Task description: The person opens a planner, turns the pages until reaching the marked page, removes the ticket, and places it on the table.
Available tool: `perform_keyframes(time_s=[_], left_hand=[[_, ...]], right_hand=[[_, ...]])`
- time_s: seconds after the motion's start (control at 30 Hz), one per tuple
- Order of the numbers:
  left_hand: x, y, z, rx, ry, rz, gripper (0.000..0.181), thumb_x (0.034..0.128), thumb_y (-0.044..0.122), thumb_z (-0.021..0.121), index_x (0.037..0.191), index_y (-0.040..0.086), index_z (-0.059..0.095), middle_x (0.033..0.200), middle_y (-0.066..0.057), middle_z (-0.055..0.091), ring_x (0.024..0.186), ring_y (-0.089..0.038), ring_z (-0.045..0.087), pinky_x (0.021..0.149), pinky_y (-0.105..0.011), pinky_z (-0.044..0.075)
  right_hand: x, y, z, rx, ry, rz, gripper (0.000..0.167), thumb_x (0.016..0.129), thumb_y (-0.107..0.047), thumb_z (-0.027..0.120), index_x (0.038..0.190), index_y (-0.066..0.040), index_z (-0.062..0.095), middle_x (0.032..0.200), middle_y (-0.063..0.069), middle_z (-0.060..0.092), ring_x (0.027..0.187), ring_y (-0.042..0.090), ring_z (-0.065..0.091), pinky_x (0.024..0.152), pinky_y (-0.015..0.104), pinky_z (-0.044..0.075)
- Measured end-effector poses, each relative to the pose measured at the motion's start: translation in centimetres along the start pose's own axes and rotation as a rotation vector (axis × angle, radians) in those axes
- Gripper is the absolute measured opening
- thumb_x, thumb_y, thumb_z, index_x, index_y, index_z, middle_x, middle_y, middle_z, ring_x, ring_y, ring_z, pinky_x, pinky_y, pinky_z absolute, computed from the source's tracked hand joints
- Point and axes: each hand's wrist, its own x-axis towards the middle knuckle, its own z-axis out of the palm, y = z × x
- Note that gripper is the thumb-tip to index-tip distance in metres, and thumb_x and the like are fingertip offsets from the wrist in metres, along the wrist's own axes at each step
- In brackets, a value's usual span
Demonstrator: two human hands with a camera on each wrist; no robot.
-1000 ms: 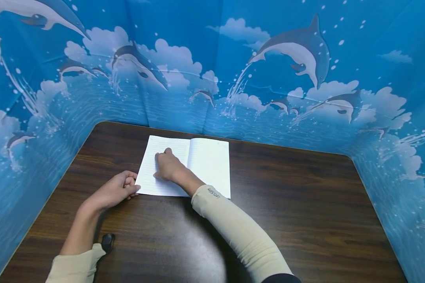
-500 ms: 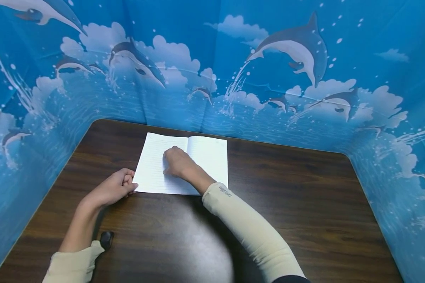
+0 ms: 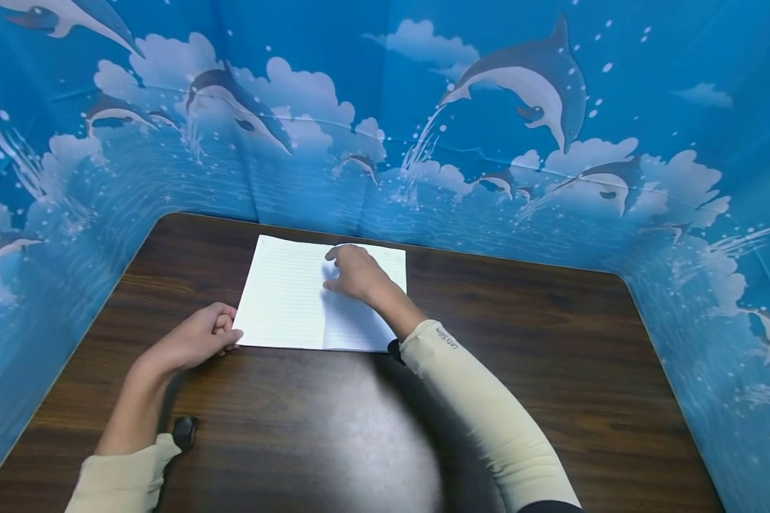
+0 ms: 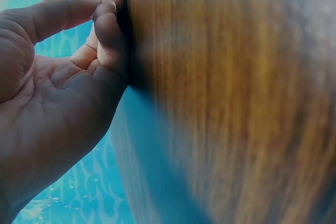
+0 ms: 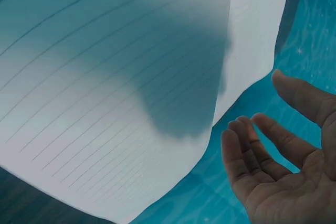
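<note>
wooden table [image 3: 539, 370], lined notebook [image 3: 279, 299], left hand [image 3: 197, 338] pinching its near-left corner, right hand [image 3: 358, 273] above, fingers relaxed

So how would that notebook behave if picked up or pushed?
The notebook will probably flop, with no stiff cover showing. It lies nearly flat, so it's likely thin and light. The table looks shiny, so the notebook might slide.

Dark lettering [image 3: 446, 337] "Let'sSlim" — on right sleeve [image 3: 488, 410]; tiny corner print [image 3: 386, 252] on notebook [image 3: 282, 299] — too small to read.
</note>
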Motion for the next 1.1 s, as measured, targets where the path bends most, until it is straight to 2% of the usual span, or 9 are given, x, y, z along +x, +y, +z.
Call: perform_keyframes(time_s=[0.13,0.37,0.53,0.67,0.83,0.9,1.03,1.1], left_hand=[[-0.1,-0.1,-0.1,0.011,-0.003,-0.009,0.037,0.1101,0.005,0.054,0.136,-0.018,0.043,0.080,-0.006,0.060,0.073,-0.018,0.054,0.068,-0.030,0.045],[0.0,-0.1,0.1,0.013,-0.005,-0.001,0.034,0.1101,0.007,0.056,0.133,-0.016,0.045,0.078,-0.005,0.058,0.072,-0.018,0.053,0.070,-0.029,0.044],[0.1,-0.2,0.0,0.030,-0.001,-0.006,0.034,0.1102,0.007,0.056,0.134,-0.016,0.045,0.080,-0.005,0.059,0.072,-0.017,0.054,0.070,-0.028,0.044],[0.2,-0.2,0.0,0.034,-0.007,-0.015,0.035,0.1106,0.007,0.055,0.135,-0.016,0.045,0.081,-0.005,0.060,0.073,-0.018,0.054,0.068,-0.029,0.044],[0.1,-0.1,0.0,0.028,-0.006,-0.021,0.034,0.1109,0.007,0.055,0.134,-0.015,0.045,0.082,-0.006,0.059,0.073,-0.018,0.054,0.067,-0.030,0.043],[0.1,-0.1,-0.1,0.025,-0.007,-0.024,0.034,0.1109,0.007,0.055,0.134,-0.015,0.044,0.082,-0.006,0.059,0.073,-0.018,0.053,0.067,-0.030,0.043],[0.1,-0.1,-0.1,0.025,-0.007,-0.027,0.035,0.1108,0.007,0.055,0.136,-0.015,0.044,0.082,-0.006,0.059,0.074,-0.019,0.054,0.066,-0.030,0.044],[0.1,0.0,-0.1,0.026,-0.007,-0.027,0.036,0.1106,0.007,0.055,0.136,-0.016,0.044,0.082,-0.007,0.060,0.075,-0.019,0.055,0.066,-0.029,0.044]], right_hand=[[-0.2,1.0,-0.6,0.045,0.002,0.003,0.054,0.099,-0.022,0.078,0.148,-0.006,0.062,0.141,0.014,0.071,0.133,0.029,0.066,0.110,0.043,0.053],[-0.8,3.3,-1.7,0.109,0.023,0.134,0.057,0.100,-0.024,0.079,0.150,-0.006,0.060,0.146,0.016,0.067,0.136,0.031,0.064,0.111,0.045,0.053],[-1.0,4.5,-2.0,0.122,0.034,0.178,0.058,0.101,-0.023,0.078,0.152,-0.006,0.058,0.147,0.016,0.066,0.137,0.031,0.063,0.110,0.046,0.054],[-1.0,5.6,-1.8,0.105,0.024,0.215,0.065,0.100,-0.026,0.078,0.156,-0.004,0.053,0.154,0.017,0.059,0.143,0.031,0.057,0.114,0.047,0.050],[-0.8,6.6,-1.6,0.022,-0.030,0.282,0.077,0.101,-0.033,0.078,0.161,0.000,0.043,0.164,0.018,0.049,0.153,0.034,0.046,0.121,0.048,0.044],[-0.8,6.9,-1.4,-0.009,-0.051,0.311,0.078,0.101,-0.035,0.077,0.161,0.000,0.042,0.163,0.019,0.050,0.151,0.033,0.049,0.121,0.047,0.045],[-0.6,7.3,-0.8,-0.041,-0.058,0.339,0.068,0.101,-0.037,0.078,0.151,0.003,0.053,0.148,0.020,0.062,0.133,0.031,0.062,0.111,0.044,0.052],[-0.5,7.4,-0.5,-0.084,-0.058,0.346,0.067,0.102,-0.038,0.076,0.149,0.003,0.055,0.149,0.020,0.061,0.134,0.032,0.060,0.111,0.044,0.051]])
